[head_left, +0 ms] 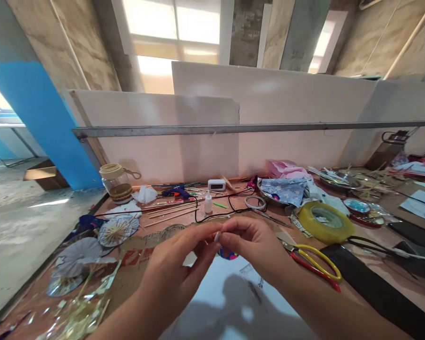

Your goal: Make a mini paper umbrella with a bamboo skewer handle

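The small white piece [217, 236] is pale, narrow and plain, with a slightly rounded upper end. It is held above the white sheet [212, 297] on the table [186, 218], in the tips of 2 hands. The left hand [180, 264] has its thumb and index finger closed on it; the right hand [250, 243] has its thumb and index finger together against its other side. The fingertips of the 2 hands meet around it.

Fingers cover much of the piece, so its full shape and material are hard to make out. Just below the right hand, 1 multicoloured piece [228, 255] shows only a curved edge with blue, pink and green; the rest is hidden. The wrists cover parts of the sheet, its near edge is cut off by the frame, and dark shadows blur the markings on it. The right forearm passes near the scissors [297, 250], with 1 yellow and 1 red handle.
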`<control>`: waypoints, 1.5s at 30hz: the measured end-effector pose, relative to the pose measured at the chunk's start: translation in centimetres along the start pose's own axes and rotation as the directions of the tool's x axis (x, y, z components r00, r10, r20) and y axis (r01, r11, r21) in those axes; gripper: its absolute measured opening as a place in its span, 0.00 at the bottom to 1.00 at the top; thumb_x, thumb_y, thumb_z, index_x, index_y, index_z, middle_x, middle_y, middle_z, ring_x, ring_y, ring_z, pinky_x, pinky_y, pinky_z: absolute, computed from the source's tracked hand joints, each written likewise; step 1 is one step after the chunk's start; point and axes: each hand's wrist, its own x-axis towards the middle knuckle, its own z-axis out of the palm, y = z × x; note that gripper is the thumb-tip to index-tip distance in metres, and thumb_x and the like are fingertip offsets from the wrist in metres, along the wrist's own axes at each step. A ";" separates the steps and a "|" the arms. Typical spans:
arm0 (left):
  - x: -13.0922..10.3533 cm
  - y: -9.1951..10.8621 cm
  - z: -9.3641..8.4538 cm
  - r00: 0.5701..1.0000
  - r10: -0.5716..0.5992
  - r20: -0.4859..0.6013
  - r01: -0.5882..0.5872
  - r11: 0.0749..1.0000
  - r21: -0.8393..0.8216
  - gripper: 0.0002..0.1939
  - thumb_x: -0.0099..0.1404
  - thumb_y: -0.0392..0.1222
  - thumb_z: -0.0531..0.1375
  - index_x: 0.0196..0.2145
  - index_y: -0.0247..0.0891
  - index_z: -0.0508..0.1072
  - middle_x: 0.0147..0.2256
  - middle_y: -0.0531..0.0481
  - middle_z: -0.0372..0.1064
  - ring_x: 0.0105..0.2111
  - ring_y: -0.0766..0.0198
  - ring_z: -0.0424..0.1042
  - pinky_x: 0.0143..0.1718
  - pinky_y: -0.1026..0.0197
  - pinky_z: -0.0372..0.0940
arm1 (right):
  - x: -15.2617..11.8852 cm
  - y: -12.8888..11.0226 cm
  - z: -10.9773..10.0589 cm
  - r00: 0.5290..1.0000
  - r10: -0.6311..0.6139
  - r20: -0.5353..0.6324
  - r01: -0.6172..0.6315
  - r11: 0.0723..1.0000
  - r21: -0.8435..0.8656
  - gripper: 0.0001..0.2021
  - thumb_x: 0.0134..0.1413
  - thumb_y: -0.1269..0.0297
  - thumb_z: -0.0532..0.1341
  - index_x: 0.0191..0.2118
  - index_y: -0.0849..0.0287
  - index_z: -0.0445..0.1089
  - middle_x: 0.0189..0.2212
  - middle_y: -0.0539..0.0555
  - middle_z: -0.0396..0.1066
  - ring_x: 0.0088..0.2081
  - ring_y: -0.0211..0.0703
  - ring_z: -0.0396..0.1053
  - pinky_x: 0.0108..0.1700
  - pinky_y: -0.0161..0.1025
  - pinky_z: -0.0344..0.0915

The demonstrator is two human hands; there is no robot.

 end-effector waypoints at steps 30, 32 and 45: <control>-0.3 0.0 2.2 0.946 -0.319 0.057 0.307 0.828 -0.469 0.08 0.66 0.37 0.62 0.43 0.45 0.75 0.33 0.54 0.79 0.31 0.68 0.79 0.34 0.68 0.76 | -0.1 -0.1 0.6 0.999 -0.020 -0.037 0.022 0.997 0.071 0.16 0.43 0.51 0.73 0.28 0.58 0.73 0.19 0.48 0.73 0.22 0.38 0.71 0.26 0.36 0.67; -0.3 0.1 2.3 0.943 -0.331 0.042 0.309 0.818 -0.484 0.06 0.66 0.38 0.62 0.41 0.44 0.75 0.31 0.55 0.78 0.28 0.69 0.78 0.31 0.69 0.75 | -0.1 -0.1 0.6 1.000 -0.022 -0.018 0.023 0.996 0.081 0.15 0.44 0.52 0.72 0.29 0.58 0.74 0.19 0.48 0.73 0.22 0.38 0.72 0.26 0.36 0.68; 0.1 0.0 2.1 0.875 -0.476 0.089 0.438 0.701 -0.563 0.08 0.61 0.42 0.66 0.40 0.40 0.76 0.29 0.54 0.77 0.28 0.67 0.76 0.30 0.68 0.73 | -0.8 0.6 0.7 0.980 -0.167 -0.110 0.158 0.984 -0.084 0.08 0.53 0.59 0.68 0.31 0.57 0.75 0.23 0.48 0.75 0.26 0.36 0.73 0.28 0.33 0.67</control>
